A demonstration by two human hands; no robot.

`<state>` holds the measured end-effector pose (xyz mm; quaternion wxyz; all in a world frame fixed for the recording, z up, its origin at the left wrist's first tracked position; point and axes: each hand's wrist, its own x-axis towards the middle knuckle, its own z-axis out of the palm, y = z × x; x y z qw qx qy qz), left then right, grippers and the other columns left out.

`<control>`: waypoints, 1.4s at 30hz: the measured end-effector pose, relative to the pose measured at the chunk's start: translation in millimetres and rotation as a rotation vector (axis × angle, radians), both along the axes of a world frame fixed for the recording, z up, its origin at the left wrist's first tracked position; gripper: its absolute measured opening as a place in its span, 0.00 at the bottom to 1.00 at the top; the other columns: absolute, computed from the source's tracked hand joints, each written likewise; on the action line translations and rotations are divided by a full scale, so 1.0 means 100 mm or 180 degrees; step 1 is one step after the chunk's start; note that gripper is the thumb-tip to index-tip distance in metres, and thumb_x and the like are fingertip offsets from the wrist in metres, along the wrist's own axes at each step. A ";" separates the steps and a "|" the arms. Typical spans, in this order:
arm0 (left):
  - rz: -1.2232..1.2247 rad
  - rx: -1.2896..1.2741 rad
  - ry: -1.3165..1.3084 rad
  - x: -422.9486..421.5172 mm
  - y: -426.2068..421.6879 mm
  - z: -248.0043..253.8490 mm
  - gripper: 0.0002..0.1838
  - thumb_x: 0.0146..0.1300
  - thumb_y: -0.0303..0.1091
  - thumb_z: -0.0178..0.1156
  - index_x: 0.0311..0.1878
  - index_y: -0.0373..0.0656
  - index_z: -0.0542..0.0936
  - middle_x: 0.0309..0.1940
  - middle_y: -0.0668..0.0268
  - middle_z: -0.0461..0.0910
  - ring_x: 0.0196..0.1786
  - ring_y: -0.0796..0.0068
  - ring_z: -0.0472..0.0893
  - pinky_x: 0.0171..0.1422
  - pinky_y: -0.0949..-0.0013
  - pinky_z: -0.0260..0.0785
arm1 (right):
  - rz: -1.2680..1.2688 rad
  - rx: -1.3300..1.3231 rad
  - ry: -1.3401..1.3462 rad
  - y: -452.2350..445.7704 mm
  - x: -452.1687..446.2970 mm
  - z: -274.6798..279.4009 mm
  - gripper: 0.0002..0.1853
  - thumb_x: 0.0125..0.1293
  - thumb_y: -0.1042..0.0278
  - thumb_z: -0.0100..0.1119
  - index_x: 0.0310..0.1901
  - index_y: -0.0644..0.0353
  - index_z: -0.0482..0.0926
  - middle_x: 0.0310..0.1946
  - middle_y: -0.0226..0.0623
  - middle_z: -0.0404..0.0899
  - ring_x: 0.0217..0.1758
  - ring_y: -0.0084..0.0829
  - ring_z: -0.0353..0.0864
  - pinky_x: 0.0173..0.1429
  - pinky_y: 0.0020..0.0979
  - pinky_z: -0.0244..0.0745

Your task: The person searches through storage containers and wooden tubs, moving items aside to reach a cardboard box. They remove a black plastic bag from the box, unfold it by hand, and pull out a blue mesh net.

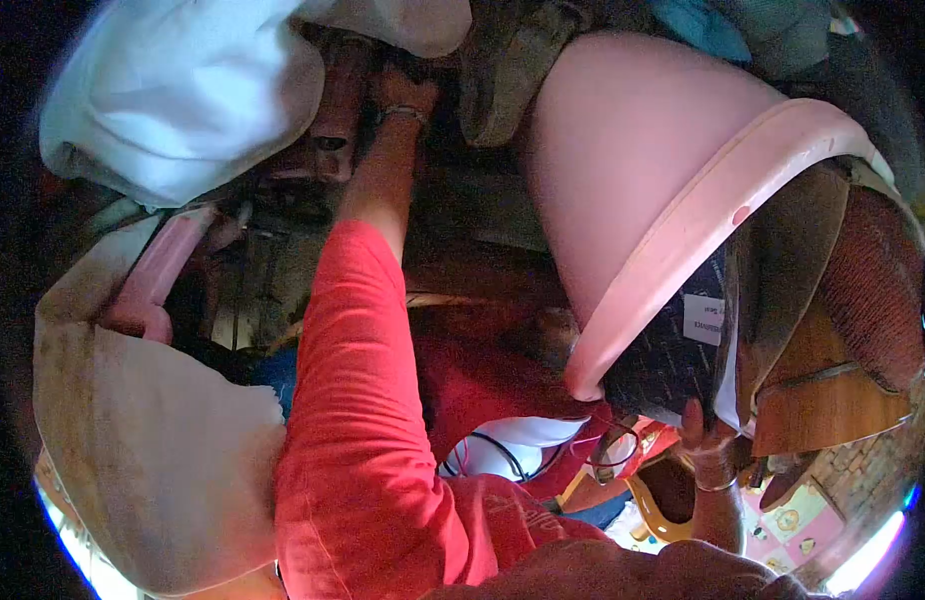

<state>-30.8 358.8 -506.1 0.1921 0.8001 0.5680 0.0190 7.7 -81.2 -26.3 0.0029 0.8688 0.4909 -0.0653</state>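
Head view is showing a tilted pink tub (pixel 653 160), its thick rim facing the lower right. Inside that rim a dark package (pixel 673 355) is bearing a white label (pixel 705 318) with a few printed words, running upside down from here (the letters are too small and grainy to vouch for any of them). Paler marks are repeating across the package's dark face, equally unreadable. Lettering is also crossing the red shirt (pixel 528 518), but creases and dimness are breaking it up.

The right hand (pixel 708 438) is grasping the package at its lower edge, near the bottom end of the tub's rim; its thumb is showing against the dark face while the other fingers are mostly hiding. The left hand (pixel 407 92) is lying in shadow near the top edge of the view, between a pinkish part (pixel 335 115) and a grey-green item (pixel 498 85); its fingers are hard to make out, so whether it is gripping anything cannot be told.

Beside the package, a brown board (pixel 798 285) and a wood-grained panel (pixel 833 405) are jutting from the tub's mouth. Overhead, a white sack (pixel 183 100) is running past the upper edge, cut off. A beige sheet (pixel 163 450) is filling the lower left.
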 end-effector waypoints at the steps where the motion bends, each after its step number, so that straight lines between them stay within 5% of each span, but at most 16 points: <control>1: 0.0001 0.0166 0.0027 -0.01 0.01 0.13 0.37 0.51 0.53 0.60 0.58 0.34 0.71 0.55 0.45 0.71 0.59 0.51 0.73 0.62 0.49 0.65 | -0.0011 0.0000 0.0011 0.01 0.00 0.01 0.34 0.63 0.47 0.44 0.58 0.74 0.65 0.55 0.62 0.66 0.56 0.59 0.66 0.61 0.54 0.60; 3: 0.0014 -0.1271 -0.0086 -0.04 0.15 0.40 0.33 0.51 0.52 0.60 0.54 0.34 0.74 0.56 0.46 0.71 0.58 0.50 0.73 0.62 0.50 0.65 | 0.0006 -0.0034 0.0027 0.10 -0.02 0.04 0.34 0.63 0.47 0.44 0.57 0.73 0.65 0.55 0.61 0.66 0.56 0.58 0.66 0.61 0.53 0.60; 5: 0.0139 -0.0976 -0.0036 0.17 0.19 -0.18 0.33 0.52 0.52 0.59 0.53 0.35 0.75 0.55 0.47 0.72 0.57 0.51 0.74 0.61 0.50 0.66 | 0.0033 -0.0078 0.0036 0.12 -0.03 0.04 0.34 0.63 0.47 0.43 0.57 0.73 0.65 0.55 0.61 0.66 0.56 0.58 0.66 0.61 0.53 0.60; 8: 0.0139 -0.0898 -0.0041 0.17 0.29 -0.17 0.33 0.53 0.54 0.58 0.53 0.35 0.75 0.54 0.48 0.73 0.55 0.51 0.75 0.60 0.51 0.67 | -0.0003 -0.0007 0.0040 0.03 0.00 0.02 0.34 0.63 0.46 0.43 0.57 0.73 0.66 0.55 0.61 0.66 0.57 0.58 0.66 0.62 0.52 0.60; 12: 0.0140 -0.1208 0.0071 -0.05 0.19 0.54 0.35 0.54 0.58 0.55 0.56 0.37 0.73 0.55 0.48 0.72 0.56 0.53 0.75 0.59 0.51 0.68 | 0.0242 0.0098 -0.0059 0.14 0.02 0.02 0.33 0.62 0.47 0.44 0.56 0.74 0.66 0.54 0.61 0.66 0.56 0.58 0.66 0.61 0.52 0.61; 16: 0.0457 -0.0953 0.0088 0.07 0.07 -0.09 0.35 0.56 0.58 0.54 0.58 0.37 0.72 0.58 0.47 0.70 0.57 0.53 0.74 0.60 0.50 0.67 | 0.0275 0.0238 -0.0034 0.17 0.01 0.01 0.33 0.62 0.48 0.45 0.55 0.74 0.67 0.54 0.61 0.66 0.56 0.58 0.67 0.60 0.52 0.62; 19: 0.0203 -0.0171 -0.0804 0.02 0.05 -0.28 0.36 0.56 0.58 0.54 0.57 0.36 0.72 0.58 0.47 0.70 0.57 0.52 0.74 0.58 0.51 0.69 | 0.0228 0.0189 0.0006 0.20 0.00 0.03 0.32 0.61 0.49 0.46 0.55 0.74 0.67 0.54 0.61 0.67 0.56 0.58 0.67 0.60 0.51 0.62; 22: -0.0723 -0.1501 0.0678 0.08 0.23 -0.23 0.37 0.56 0.58 0.55 0.57 0.34 0.72 0.58 0.47 0.70 0.57 0.52 0.74 0.59 0.53 0.69 | 0.0192 0.0192 0.0104 0.15 0.00 0.02 0.33 0.62 0.49 0.47 0.56 0.74 0.66 0.55 0.61 0.66 0.56 0.58 0.67 0.60 0.51 0.61; 25: 0.0346 -0.1872 -0.0270 0.08 0.12 0.09 0.37 0.55 0.58 0.57 0.56 0.32 0.72 0.58 0.46 0.70 0.58 0.52 0.74 0.59 0.54 0.69 | 0.0274 0.0120 0.0021 0.00 0.05 0.00 0.33 0.62 0.49 0.47 0.56 0.74 0.66 0.55 0.61 0.66 0.56 0.58 0.67 0.61 0.51 0.61; 28: 0.0627 -0.1642 -0.0167 0.07 0.12 0.01 0.37 0.55 0.57 0.57 0.57 0.34 0.72 0.59 0.48 0.69 0.58 0.53 0.73 0.60 0.54 0.68 | 0.0242 0.0175 0.0068 0.02 0.03 -0.01 0.33 0.62 0.49 0.46 0.57 0.74 0.66 0.55 0.61 0.66 0.56 0.58 0.67 0.61 0.52 0.61; 31: 0.0205 -0.1589 -0.0076 -0.01 0.15 -0.18 0.33 0.60 0.55 0.54 0.60 0.39 0.70 0.61 0.53 0.68 0.59 0.53 0.73 0.63 0.54 0.66 | 0.0110 0.0123 0.0063 -0.02 0.02 -0.01 0.33 0.62 0.49 0.47 0.57 0.73 0.65 0.55 0.61 0.66 0.57 0.58 0.67 0.61 0.52 0.60; 32: -0.0981 -0.0933 0.0203 -0.13 0.05 -0.01 0.29 0.62 0.52 0.51 0.61 0.42 0.70 0.62 0.56 0.68 0.60 0.53 0.71 0.64 0.52 0.64 | 0.0068 0.0097 0.0047 0.00 0.02 0.00 0.33 0.62 0.49 0.47 0.57 0.73 0.65 0.55 0.61 0.66 0.57 0.58 0.66 0.62 0.52 0.60; 34: -0.2143 -0.0262 0.0483 -0.21 0.01 0.18 0.26 0.65 0.49 0.48 0.62 0.46 0.70 0.63 0.59 0.68 0.62 0.54 0.70 0.65 0.51 0.63 | 0.0298 0.0158 0.0043 0.23 -0.01 0.04 0.32 0.62 0.50 0.46 0.57 0.73 0.65 0.55 0.61 0.66 0.57 0.58 0.66 0.62 0.52 0.60; 42: -0.1683 -0.0950 0.0759 -0.07 -0.14 0.29 0.23 0.65 0.47 0.48 0.58 0.46 0.72 0.60 0.59 0.70 0.60 0.54 0.72 0.62 0.51 0.64 | 0.0256 0.0244 0.0089 0.19 0.02 0.03 0.32 0.61 0.50 0.46 0.57 0.72 0.66 0.55 0.61 0.66 0.57 0.59 0.66 0.61 0.52 0.61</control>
